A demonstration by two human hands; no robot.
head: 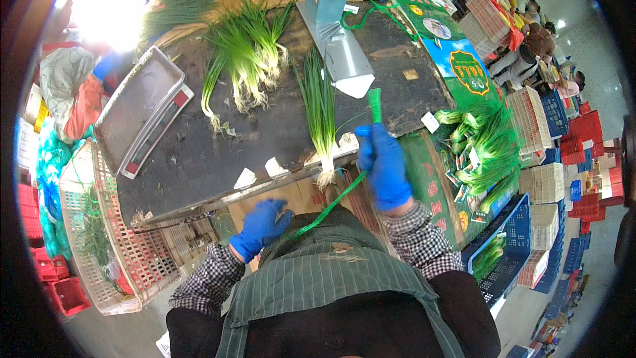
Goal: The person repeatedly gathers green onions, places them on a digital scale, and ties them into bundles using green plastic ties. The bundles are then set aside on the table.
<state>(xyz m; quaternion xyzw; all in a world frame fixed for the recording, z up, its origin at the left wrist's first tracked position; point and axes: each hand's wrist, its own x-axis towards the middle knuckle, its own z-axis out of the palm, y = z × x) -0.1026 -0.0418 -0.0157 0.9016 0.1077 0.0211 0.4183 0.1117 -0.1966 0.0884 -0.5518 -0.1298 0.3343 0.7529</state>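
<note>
My right hand (385, 161), in a blue glove, is closed around a green tape strip (330, 213); one end sticks up above the fist and the rest trails down to my lap. My left hand (262, 223), gloved in blue too, is held over my lap with its fingers apart and nothing seen in it. A bunch of green onions (319, 109) lies between the hands on the dark tabletop (184, 174), roots over the near edge. Beyond it stands a grey metal tape dispenser (343, 54). Loose green onions (248, 69) lie farther left.
A weighing scale (144, 109) stands at the left, near another person's blue-gloved hand (110, 64). Below it is a pale plastic crate (79, 219). Tied green bunches (489, 144) lie at the right above a blue crate (512, 253). Several people and stacked crates are farther right.
</note>
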